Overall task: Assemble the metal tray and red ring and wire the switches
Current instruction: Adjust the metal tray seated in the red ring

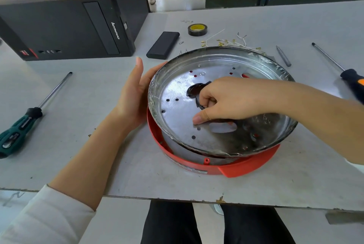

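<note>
At the near left of the grey worktable (78,145) lies a green-and-black-handled screwdriver (21,127), its shaft pointing far and right. Behind it, far left, sits a black desktop computer case (65,25). The left hand (136,94) rests open-fingered against the left rim of the round silver metal tray (197,141), which sits tilted on the red plastic ring (197,166) at the table's middle. Far of the tray lie a flat black rectangular box (163,45), a roll of black tape with a yellow core (197,29) and loose white wires with brass terminals (232,43). The right hand (222,101) reaches into the tray, fingers curled round black tape (199,103) at the centre hole. At the far right lie a grey screwdriver bit (283,55) and an orange-and-black-handled screwdriver (342,72).
</note>
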Motion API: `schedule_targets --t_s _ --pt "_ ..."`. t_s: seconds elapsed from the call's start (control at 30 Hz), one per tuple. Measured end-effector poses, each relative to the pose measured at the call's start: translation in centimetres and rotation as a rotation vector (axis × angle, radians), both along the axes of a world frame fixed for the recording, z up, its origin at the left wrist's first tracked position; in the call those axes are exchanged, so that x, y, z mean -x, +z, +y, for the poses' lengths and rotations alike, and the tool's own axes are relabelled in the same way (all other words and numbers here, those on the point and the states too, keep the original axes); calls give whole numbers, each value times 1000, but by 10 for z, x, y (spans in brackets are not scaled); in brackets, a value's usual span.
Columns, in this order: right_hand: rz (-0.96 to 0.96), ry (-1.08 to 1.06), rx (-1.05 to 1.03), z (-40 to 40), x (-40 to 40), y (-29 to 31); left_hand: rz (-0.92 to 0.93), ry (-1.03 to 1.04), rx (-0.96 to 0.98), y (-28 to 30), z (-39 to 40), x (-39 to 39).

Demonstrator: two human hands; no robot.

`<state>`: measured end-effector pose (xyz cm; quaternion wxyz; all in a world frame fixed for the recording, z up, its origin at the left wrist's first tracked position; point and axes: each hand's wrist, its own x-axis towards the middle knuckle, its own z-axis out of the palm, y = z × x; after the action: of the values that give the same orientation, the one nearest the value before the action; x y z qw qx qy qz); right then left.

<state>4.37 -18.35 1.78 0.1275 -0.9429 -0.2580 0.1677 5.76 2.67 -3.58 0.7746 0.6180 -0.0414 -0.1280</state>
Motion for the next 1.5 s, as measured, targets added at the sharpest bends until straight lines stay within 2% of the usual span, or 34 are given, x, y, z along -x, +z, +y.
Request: schedule_targets --t_s 0.27,0.5,0.83,1.17,1.5 --pt "-30 -51 -34 -7 -4 4 12 18 32 -1 3 -6" --pt "-28 -72 -72 -17 -7 12 -66 -12 -103 -3 6 -9" --pt "-41 -133 -57 -45 -10 30 2 27 -49 -4 6 -9" --pt "-56 -137 -70 -29 -4 10 4 95 13 -4 -5 -8" --pt "-102 -128 -60 -4 -3 -9 -10 124 -27 -4 -11 -8"
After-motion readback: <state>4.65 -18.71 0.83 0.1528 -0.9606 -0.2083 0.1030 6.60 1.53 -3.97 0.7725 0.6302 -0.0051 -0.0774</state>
